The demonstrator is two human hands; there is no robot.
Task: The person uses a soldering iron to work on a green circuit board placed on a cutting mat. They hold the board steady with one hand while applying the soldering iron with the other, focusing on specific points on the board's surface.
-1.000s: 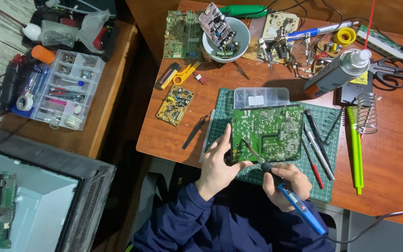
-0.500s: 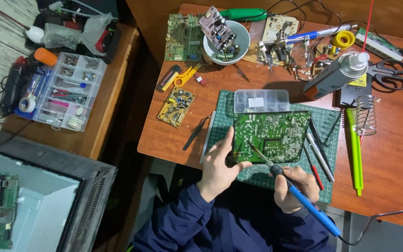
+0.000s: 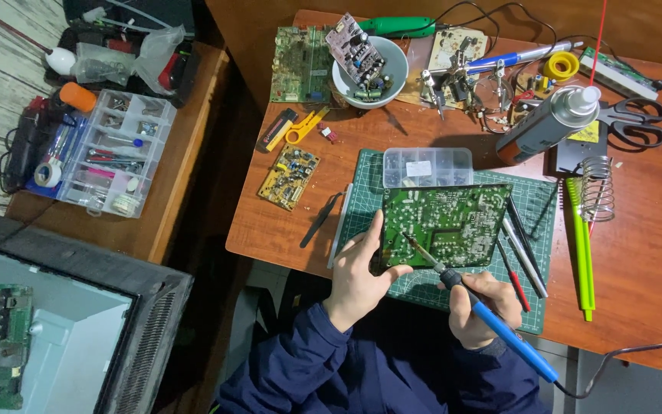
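The green circuit board (image 3: 446,224) lies solder side up on a green cutting mat (image 3: 545,203) near the front edge of the wooden worktop (image 3: 653,253), directly ahead of both hands. The left hand (image 3: 363,268) grips the board's near left corner, thumb along its lower edge and fingers raised against its left side, so it is closed on the board. The right hand (image 3: 483,307) sits just below the board's front edge, wrapped around a blue-handled soldering iron (image 3: 492,318) held like a pen; its metal tip reaches up and to the left onto the board's surface, close to the left thumb. The two hands are apart, with the board's lower edge between them. Touching the board's far edge is a clear plastic parts box (image 3: 427,165). Several probes and screwdrivers (image 3: 522,245) lie just beside the board's right edge. Left of the mat rest black tweezers (image 3: 320,219) and a small yellow board (image 3: 289,177). Farther back stand a white bowl (image 3: 369,73) holding another board, a spray can (image 3: 549,123) lying tilted, and black scissors (image 3: 637,121).
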